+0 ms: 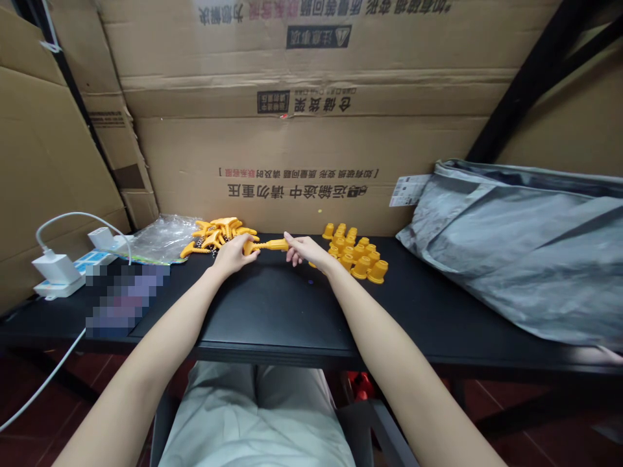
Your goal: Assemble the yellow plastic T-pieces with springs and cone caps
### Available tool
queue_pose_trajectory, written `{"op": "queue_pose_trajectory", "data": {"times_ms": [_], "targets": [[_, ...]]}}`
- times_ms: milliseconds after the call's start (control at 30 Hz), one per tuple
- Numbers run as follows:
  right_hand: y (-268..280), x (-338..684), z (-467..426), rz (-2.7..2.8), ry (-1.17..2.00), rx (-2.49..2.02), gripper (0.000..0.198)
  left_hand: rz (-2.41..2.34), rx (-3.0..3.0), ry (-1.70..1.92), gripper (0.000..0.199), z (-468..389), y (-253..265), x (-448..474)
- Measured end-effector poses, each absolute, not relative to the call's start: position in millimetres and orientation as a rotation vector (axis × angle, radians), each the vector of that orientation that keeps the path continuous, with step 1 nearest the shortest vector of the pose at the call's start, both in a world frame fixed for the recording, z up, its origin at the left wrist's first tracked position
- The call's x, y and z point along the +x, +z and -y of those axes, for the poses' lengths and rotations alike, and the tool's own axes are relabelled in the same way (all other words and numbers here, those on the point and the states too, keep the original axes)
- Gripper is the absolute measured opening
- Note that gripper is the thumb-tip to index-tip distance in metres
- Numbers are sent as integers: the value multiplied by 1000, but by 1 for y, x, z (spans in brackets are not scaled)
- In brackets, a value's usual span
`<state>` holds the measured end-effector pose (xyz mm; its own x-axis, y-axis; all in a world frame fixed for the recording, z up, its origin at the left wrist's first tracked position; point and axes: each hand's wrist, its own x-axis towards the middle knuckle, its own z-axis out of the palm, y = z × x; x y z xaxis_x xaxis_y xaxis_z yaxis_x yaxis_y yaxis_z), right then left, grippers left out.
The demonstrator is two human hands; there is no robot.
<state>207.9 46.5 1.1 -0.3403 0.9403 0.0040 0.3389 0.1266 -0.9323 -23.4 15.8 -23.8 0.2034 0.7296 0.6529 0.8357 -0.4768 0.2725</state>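
Observation:
Both hands hold a slim yellow plastic piece point(275, 244) level above the black table. A narrow, ridged stretch shows near its left end, and a thicker body runs to the right. My left hand point(233, 255) is closed on the left end, partly covering it. My right hand point(307, 251) pinches the right end between thumb and fingers. Just behind my left hand lies a pile of yellow handle-like pieces point(224, 226), some with small metal chains. Several yellow cup-shaped pieces point(361, 266) stand in rows beyond my right forearm, wide rims down.
A clear plastic bag point(163, 239) lies at the left, near a white power strip point(59, 285) with plugged-in chargers and a cable. A pixelated flat object point(127, 299) is before it. Cardboard point(311, 146) walls the back. A large grey bag point(501, 253) occupies the right of the table point(277, 318).

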Motion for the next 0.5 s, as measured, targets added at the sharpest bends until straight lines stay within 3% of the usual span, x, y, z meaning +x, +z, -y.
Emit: {"op": "queue_pose_trajectory", "data": {"times_ms": [167,333,500], "targets": [[3,214,-46,1834,1205,-1064,30,1541,-2328,-1130,28,-16,-23,-24],[2,214,-47,1843,1183,-1096,28,1542,-2315,-1134,28,-15,-23,-23],[3,211,-45,1831,1188,-1132,38,1518,-2332,-1134,28,-15,-24,-23]]}}
